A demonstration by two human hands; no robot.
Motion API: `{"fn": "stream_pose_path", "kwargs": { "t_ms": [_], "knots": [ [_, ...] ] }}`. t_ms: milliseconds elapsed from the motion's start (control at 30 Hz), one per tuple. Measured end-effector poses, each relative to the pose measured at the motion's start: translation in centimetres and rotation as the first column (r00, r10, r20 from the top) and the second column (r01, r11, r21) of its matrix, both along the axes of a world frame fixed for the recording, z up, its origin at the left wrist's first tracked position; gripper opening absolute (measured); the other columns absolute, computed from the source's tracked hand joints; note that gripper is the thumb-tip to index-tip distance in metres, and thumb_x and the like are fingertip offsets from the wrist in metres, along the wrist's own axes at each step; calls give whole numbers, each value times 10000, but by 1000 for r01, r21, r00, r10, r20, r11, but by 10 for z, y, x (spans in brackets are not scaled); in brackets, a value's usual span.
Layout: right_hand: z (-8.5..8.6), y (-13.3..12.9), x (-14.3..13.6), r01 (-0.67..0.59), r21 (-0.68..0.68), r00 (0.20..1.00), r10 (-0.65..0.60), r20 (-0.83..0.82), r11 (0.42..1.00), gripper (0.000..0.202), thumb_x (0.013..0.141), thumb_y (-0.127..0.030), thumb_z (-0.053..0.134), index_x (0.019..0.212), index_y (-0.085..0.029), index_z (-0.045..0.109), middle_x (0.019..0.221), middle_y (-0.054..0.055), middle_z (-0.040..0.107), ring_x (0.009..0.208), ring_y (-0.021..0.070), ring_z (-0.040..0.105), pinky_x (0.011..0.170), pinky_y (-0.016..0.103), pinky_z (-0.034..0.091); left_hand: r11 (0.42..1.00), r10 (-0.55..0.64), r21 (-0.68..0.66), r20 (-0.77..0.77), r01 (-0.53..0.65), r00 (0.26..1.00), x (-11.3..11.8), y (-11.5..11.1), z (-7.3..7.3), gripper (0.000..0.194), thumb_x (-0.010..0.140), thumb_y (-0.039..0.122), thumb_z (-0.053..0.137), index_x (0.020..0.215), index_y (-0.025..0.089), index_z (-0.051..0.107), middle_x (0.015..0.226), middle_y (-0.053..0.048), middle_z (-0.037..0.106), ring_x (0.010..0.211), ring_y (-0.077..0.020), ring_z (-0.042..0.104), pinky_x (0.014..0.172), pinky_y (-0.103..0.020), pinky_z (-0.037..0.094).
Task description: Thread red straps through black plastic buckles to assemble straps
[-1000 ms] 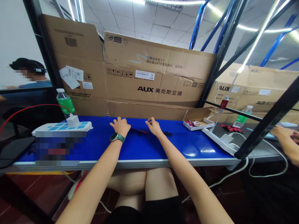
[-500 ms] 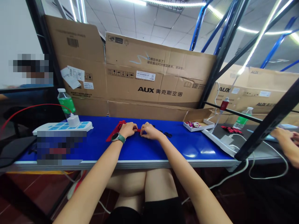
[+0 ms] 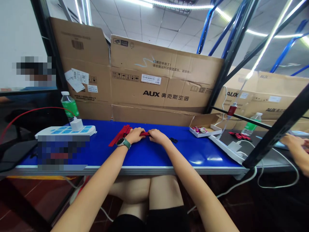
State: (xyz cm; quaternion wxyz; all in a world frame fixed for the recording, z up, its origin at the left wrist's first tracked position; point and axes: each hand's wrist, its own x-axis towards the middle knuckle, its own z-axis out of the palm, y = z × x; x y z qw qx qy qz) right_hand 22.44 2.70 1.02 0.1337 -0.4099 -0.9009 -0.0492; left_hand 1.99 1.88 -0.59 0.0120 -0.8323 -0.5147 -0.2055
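Note:
My left hand (image 3: 135, 135), with a watch on its wrist, is closed on one end of a narrow red strip (image 3: 145, 133). The fingers of my right hand (image 3: 157, 137) grip the strip's other end, so it spans the short gap between both hands. Beside my left hand lie more red strips (image 3: 118, 137), with a small red and black piece (image 3: 126, 129) at their upper end. Right of my right hand are small black pieces (image 3: 173, 140) on the blue tabletop (image 3: 154, 156). My fingers cover much of the held strip.
A power strip (image 3: 65, 131) with a charger and a green-labelled bottle (image 3: 70, 104) stand at the left. An open carton (image 3: 205, 129) holds small colourful items. A second power strip (image 3: 228, 149) lies by the black rack post. Another person's hands (image 3: 295, 141) are at far right.
Both hands have shifted slightly right. The red strip between them shows more plainly, and dark pieces near my right hand are less visible.

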Motion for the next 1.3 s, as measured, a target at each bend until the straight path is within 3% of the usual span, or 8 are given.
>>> {"fn": "stream_pose_path", "kwargs": {
  "t_ms": [100, 267, 367, 600, 767, 867, 967, 1300],
  "knots": [
    [-1, 6, 0, 87, -119, 915, -126, -382, 989, 197, 844, -98, 604, 1016, -147, 686, 971, 125, 737, 932, 227, 711, 854, 314, 524, 1000, -3, -23, 69, 5, 998, 1, 4, -5, 277, 879, 299, 632, 1149, 240, 636, 1088, -79, 697, 1031, -250, 656, 899, -344, 466],
    [-1, 15, 12, -305, -310, 258, -236, -937, 900, 358, 732, -298, 786, 1041, -152, 678, 866, 68, 758, 795, 195, 741, 789, 312, 578, 992, -96, -69, 171, 109, 981, -1, 16, -14, 465, 851, 111, 563, 1299, 234, 551, 1093, -91, 703, 1017, -231, 675, 874, -308, 483],
    [3, 11, 17, -445, -282, 78, -277, -958, 850, 442, 601, -313, 878, 969, -149, 696, 861, 72, 765, 827, 202, 745, 804, 310, 583, 992, -92, -74, 172, 106, 981, 0, 16, -14, 472, 844, 83, 520, 1288, 235, 574, 1115, -107, 709, 1044, -238, 674, 868, -308, 486],
    [12, 0, 15, -560, -244, -7, -299, -954, 792, 431, 602, -291, 901, 967, -174, 704, 985, 78, 764, 984, 226, 729, 845, 302, 582, 997, -52, -49, 247, 66, 968, 4, 9, -4, 186, 901, 289, 543, 943, 215, 708, 880, -72, 742, 849, -229, 687, 786, -303, 487],
    [6, 9, 18, -533, -286, -1, -338, -941, 796, 416, 632, -408, 874, 940, -178, 713, 945, 63, 750, 857, 188, 716, 658, 243, 545, 994, -98, 2, 474, 110, 875, 9, 8, 3, 189, 915, 267, 501, 883, 183, 666, 827, -47, 719, 704, -179, 658, 723, -278, 487],
    [2, 11, 18, -493, -342, 48, -368, -929, 800, 420, 591, -408, 883, 900, -171, 724, 812, 25, 724, 706, 134, 656, 553, 203, 451, 988, -130, 14, 598, 152, 791, 13, 6, 6, 198, 925, 276, 484, 925, 172, 652, 784, -29, 692, 652, -157, 626, 685, -267, 491],
    [0, 8, 16, -553, -433, 153, -424, -893, 712, 412, 570, -386, 895, 868, -164, 717, 717, 4, 692, 637, 120, 627, 554, 212, 427, 979, -184, 50, 652, 200, 736, 16, 7, 6, 212, 907, 324, 531, 964, 170, 665, 786, -33, 687, 693, -160, 623, 701, -269, 498],
    [1, 5, 16, -550, -564, 249, -524, -814, 615, 303, 675, -349, 838, 880, -172, 700, 861, 57, 755, 618, 121, 652, 535, 204, 436, 963, -196, 43, 788, 265, 583, 15, 18, 2, 286, 848, 413, 608, 948, 153, 670, 775, -58, 711, 645, -167, 654, 694, -301, 538]
  ]
}}
